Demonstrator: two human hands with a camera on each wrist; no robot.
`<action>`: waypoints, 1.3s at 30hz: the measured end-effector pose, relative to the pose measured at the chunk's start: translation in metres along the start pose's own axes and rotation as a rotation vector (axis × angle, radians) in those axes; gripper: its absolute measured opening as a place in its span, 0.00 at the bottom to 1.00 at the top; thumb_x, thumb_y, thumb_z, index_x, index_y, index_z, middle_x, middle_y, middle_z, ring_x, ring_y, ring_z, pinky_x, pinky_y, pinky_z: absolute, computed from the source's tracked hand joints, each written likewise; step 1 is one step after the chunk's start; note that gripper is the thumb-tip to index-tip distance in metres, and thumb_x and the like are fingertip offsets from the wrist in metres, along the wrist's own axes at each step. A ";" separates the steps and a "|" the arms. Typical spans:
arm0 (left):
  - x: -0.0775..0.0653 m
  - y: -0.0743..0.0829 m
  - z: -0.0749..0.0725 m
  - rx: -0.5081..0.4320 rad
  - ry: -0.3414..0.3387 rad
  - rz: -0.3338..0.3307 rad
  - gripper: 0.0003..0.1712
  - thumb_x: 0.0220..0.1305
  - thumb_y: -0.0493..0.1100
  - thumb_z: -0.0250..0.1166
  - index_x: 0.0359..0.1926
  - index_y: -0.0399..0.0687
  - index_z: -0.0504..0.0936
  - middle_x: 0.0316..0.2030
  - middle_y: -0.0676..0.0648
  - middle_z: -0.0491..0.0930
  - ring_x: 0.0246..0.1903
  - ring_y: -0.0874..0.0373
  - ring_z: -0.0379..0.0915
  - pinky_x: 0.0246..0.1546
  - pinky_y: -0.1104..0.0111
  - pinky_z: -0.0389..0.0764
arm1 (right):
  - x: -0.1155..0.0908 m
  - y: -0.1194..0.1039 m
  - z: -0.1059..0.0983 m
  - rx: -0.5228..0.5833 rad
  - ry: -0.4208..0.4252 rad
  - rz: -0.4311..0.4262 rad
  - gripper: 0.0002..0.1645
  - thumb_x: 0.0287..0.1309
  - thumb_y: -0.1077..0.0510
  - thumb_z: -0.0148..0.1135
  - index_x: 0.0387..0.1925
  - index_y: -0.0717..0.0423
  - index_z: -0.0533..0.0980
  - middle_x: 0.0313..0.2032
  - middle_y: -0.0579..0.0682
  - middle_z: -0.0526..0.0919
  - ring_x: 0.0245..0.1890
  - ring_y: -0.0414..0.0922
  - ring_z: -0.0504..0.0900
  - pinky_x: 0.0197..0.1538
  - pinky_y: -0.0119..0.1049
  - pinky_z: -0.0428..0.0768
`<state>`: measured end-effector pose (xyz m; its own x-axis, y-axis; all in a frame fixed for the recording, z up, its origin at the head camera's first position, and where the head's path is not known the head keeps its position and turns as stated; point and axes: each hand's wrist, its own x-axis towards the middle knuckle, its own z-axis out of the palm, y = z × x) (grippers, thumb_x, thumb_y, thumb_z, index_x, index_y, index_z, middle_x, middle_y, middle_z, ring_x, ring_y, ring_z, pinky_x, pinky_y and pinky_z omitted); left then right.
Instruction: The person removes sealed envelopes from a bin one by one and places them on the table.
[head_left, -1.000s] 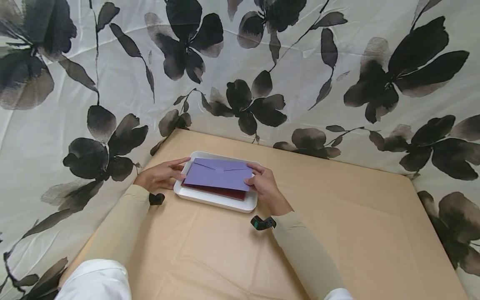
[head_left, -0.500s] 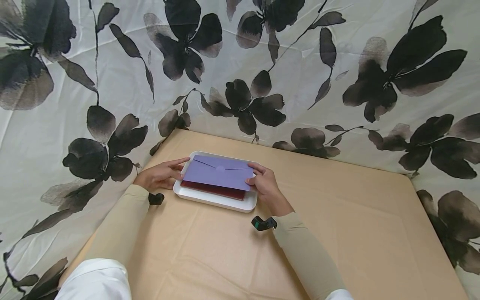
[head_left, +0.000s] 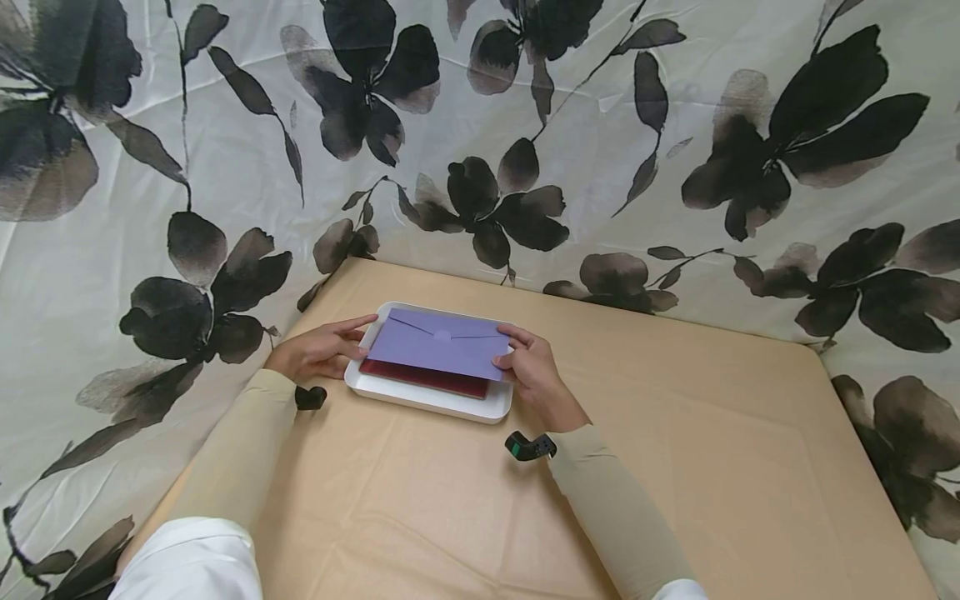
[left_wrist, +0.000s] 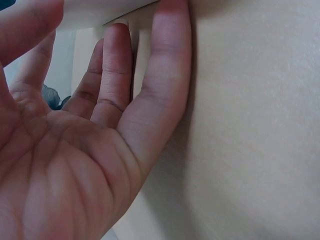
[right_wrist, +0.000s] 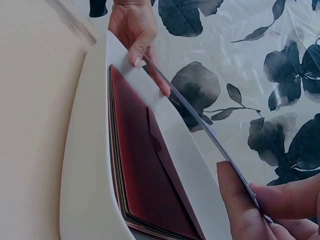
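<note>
A purple envelope [head_left: 438, 348] with its flap facing up is held tilted above the white tray [head_left: 427, 406] by my right hand [head_left: 534, 367]. That hand pinches its right end between thumb and fingers, as the right wrist view shows. Below it, a dark red envelope [right_wrist: 145, 155] tops a stack of thin envelopes or cards in the tray. My left hand [head_left: 318, 348] holds the tray's left end, its thumb over the rim and its fingers along the outside. Whether that thumb also touches the purple envelope, I cannot tell.
The tray stands on a tan cloth-covered table [head_left: 675, 467]. A white curtain [head_left: 600, 192] with dark flowers hangs behind the table and along its left side. Each wrist carries a black strap device, one seen at the right wrist [head_left: 528, 447].
The purple envelope has shifted slightly right and away, and more of the red envelope shows under its near edge. The left hand keeps its place at the tray.
</note>
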<state>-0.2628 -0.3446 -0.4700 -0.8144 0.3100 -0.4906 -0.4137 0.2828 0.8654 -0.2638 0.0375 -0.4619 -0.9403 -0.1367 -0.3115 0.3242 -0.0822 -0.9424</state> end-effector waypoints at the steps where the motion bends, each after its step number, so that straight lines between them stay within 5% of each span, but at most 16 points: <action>1: 0.000 0.000 0.000 0.001 -0.003 0.003 0.53 0.73 0.38 0.65 0.84 0.69 0.43 0.84 0.37 0.36 0.62 0.51 0.76 0.55 0.57 0.84 | -0.001 -0.001 -0.001 0.003 -0.001 0.000 0.41 0.59 0.80 0.58 0.70 0.51 0.75 0.68 0.56 0.79 0.40 0.41 0.86 0.35 0.29 0.86; 13: 0.001 0.003 0.001 0.009 0.009 -0.006 0.53 0.72 0.38 0.65 0.84 0.70 0.44 0.84 0.38 0.38 0.62 0.48 0.76 0.55 0.56 0.85 | -0.003 -0.003 -0.010 0.020 -0.023 0.001 0.40 0.60 0.80 0.58 0.70 0.51 0.75 0.68 0.56 0.79 0.35 0.40 0.84 0.28 0.28 0.79; 23: 0.003 0.003 0.002 0.021 0.001 -0.017 0.52 0.73 0.38 0.64 0.84 0.72 0.42 0.84 0.38 0.38 0.64 0.47 0.74 0.56 0.57 0.85 | -0.002 -0.003 -0.018 0.050 -0.018 0.018 0.40 0.60 0.81 0.57 0.70 0.51 0.75 0.68 0.55 0.79 0.41 0.41 0.86 0.38 0.30 0.87; 39: 0.006 0.001 0.000 0.037 0.017 -0.027 0.51 0.73 0.39 0.64 0.84 0.74 0.44 0.84 0.39 0.36 0.72 0.40 0.65 0.59 0.55 0.84 | -0.001 -0.003 -0.030 0.034 -0.020 0.018 0.40 0.61 0.81 0.57 0.70 0.50 0.75 0.68 0.54 0.79 0.39 0.42 0.86 0.37 0.31 0.87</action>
<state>-0.2677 -0.3424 -0.4720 -0.8102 0.2860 -0.5116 -0.4204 0.3246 0.8473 -0.2671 0.0676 -0.4629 -0.9321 -0.1580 -0.3259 0.3449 -0.1128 -0.9318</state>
